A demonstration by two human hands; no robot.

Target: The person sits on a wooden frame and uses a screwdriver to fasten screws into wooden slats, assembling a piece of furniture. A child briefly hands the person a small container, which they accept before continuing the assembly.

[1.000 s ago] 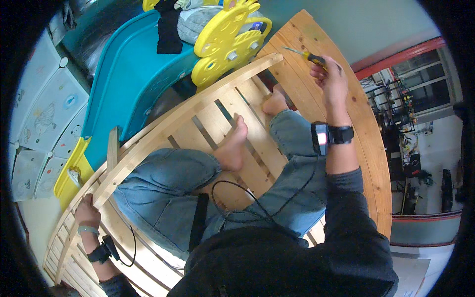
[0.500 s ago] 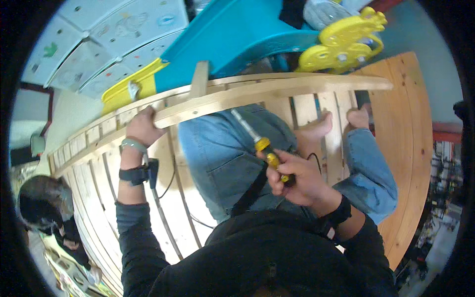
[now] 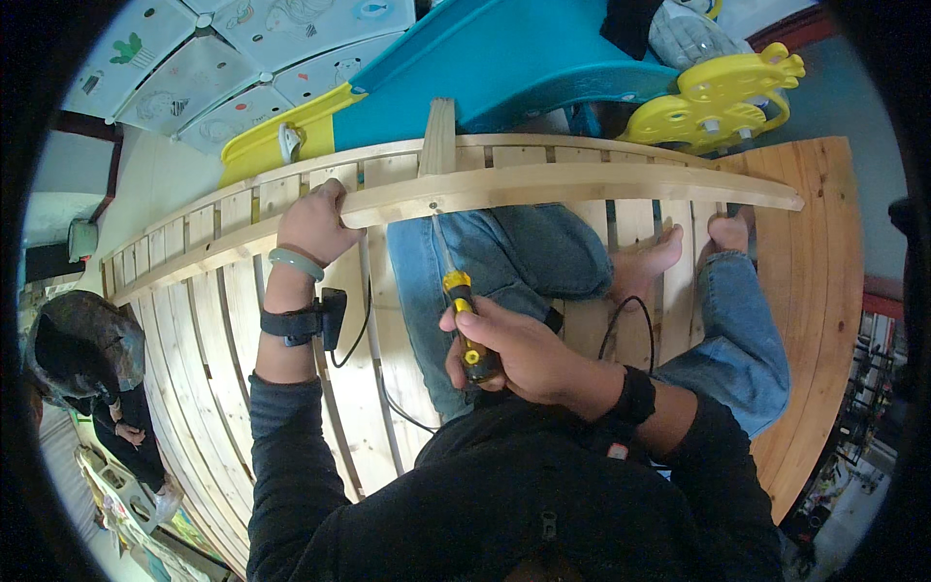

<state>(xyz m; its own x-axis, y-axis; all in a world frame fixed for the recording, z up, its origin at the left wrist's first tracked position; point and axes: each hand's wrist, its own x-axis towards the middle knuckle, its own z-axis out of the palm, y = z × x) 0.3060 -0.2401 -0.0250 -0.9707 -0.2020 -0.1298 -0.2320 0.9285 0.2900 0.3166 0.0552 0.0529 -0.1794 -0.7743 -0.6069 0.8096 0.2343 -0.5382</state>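
My left hand (image 3: 315,225) is wrapped round a long pale wooden rail (image 3: 572,184) that runs across the slatted wooden bed frame. In my right hand (image 3: 514,349) is a yellow and black screwdriver (image 3: 456,283), its shaft angled up toward the rail. The tip meets the rail's near face at or just below a small dark screw or hole (image 3: 433,206); I cannot tell whether it is seated. Behind that spot a short wooden upright (image 3: 439,136) rises from the rail. My legs in blue jeans (image 3: 485,257) lie partly under the rail.
Beyond the rail stand a blue and yellow plastic slide (image 3: 524,58) and white storage cubes (image 3: 281,48). A wide wooden board (image 3: 810,291) forms the right end. At far left sits another person (image 3: 87,354). Black cables (image 3: 621,315) trail over the slats (image 3: 233,320).
My right hand has moved left with the screwdriver, bringing its tip to the rail beneath the upright. My left hand still grips the rail. The whole view has shifted a little.
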